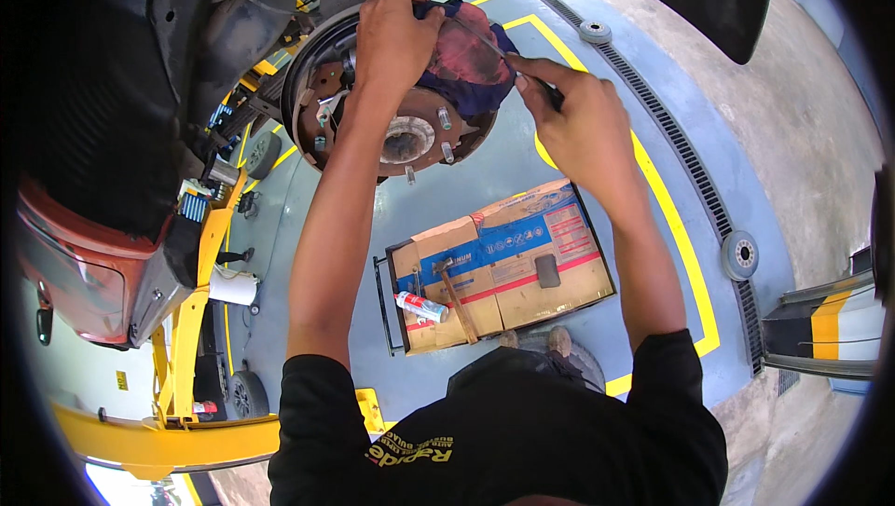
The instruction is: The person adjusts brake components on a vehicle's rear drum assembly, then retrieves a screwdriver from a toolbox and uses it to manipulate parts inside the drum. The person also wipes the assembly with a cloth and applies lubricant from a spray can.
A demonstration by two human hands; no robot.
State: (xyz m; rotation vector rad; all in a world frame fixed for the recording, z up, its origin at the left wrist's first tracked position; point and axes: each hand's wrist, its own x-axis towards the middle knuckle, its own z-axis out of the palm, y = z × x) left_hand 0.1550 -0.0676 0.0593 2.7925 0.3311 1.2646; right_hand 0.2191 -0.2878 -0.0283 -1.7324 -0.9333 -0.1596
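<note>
My right hand (569, 105) is closed on a dark-handled tool (554, 96), with a thin metal length reaching up-left across a stained red and navy cloth (463, 51). My left hand (399, 33) has its fingers bent at the cloth's upper left, near the far end of that metal length; what exactly they grip is partly hidden. Behind both is a rusty wheel hub (407, 143) with several protruding studs and a backing plate around it. The cloth lies over the upper right of this assembly.
Below sits a cart topped with cardboard (522, 292), holding a hammer (457, 296), spray can (421, 306) and grey block (547, 271). A red car panel (79, 273) and yellow lift (186, 357) are left, a floor drain (699, 189) right, dark underbody (224, 21) upper left.
</note>
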